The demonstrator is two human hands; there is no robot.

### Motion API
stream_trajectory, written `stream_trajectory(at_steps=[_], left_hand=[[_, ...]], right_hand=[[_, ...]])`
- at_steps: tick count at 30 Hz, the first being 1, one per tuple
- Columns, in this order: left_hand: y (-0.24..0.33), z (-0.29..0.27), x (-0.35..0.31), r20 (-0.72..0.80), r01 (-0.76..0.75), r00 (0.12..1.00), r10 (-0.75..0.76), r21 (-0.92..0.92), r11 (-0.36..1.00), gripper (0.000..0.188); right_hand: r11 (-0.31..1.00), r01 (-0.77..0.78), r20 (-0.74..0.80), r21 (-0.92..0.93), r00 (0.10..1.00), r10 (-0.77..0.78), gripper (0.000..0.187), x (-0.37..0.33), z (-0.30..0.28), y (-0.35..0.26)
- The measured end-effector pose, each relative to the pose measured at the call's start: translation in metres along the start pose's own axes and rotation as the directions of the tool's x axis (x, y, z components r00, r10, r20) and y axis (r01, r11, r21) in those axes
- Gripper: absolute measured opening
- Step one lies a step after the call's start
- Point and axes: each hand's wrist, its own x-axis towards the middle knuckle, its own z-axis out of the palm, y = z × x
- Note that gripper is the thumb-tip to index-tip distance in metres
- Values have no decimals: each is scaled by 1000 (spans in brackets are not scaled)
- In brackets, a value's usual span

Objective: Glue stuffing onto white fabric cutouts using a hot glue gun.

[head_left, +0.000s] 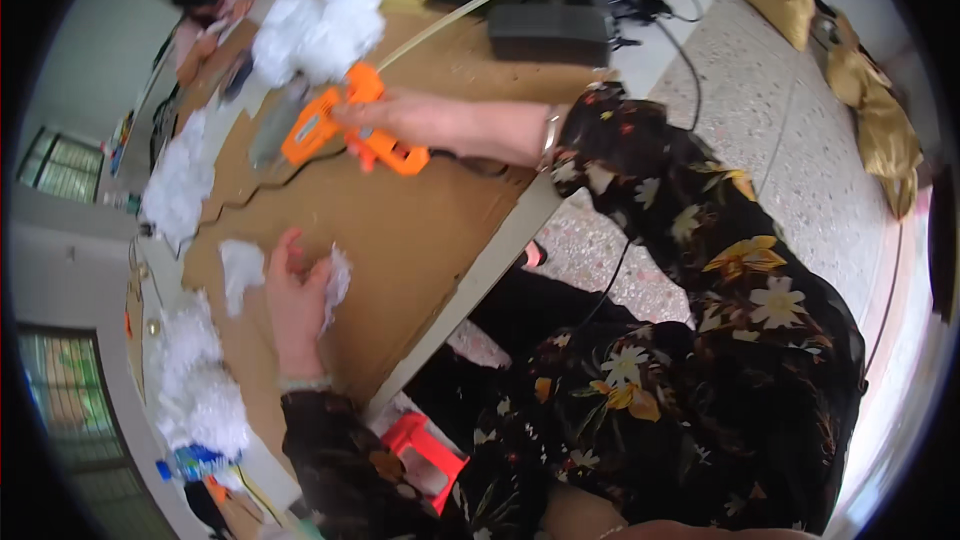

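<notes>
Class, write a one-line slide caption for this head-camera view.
Right hand grips an orange glue gun over a cardboard sheet while the left hand holds white stuffing.

brown cardboard sheet point(400, 230) covers table, white stuffing clumps point(180, 185) along its far edge, black power adapters point(550, 32) just past its corner

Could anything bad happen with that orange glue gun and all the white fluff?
Maybe. The right hand holds the orange glue gun with its tip near the big white fluff pile, so fluff might stick to it. The left hand holds a small fluff piece with bare fingers, so glue could touch skin if it is hot. The gun's black cord trails over the cardboard and might snag.
</notes>
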Motion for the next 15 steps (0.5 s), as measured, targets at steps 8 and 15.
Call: stream_trajectory(at_steps=[8,15], left_hand=[[24,-39,-12,-337,43,924,-182,-382,923,27],[47,7,-25,-40,-147,984,172,356,923,46]], right_hand=[[1000,26,30,-18,999,-25,42,9,-9,5],[995,22,-72,-101,997,-29,44,-13,-28,-1]])
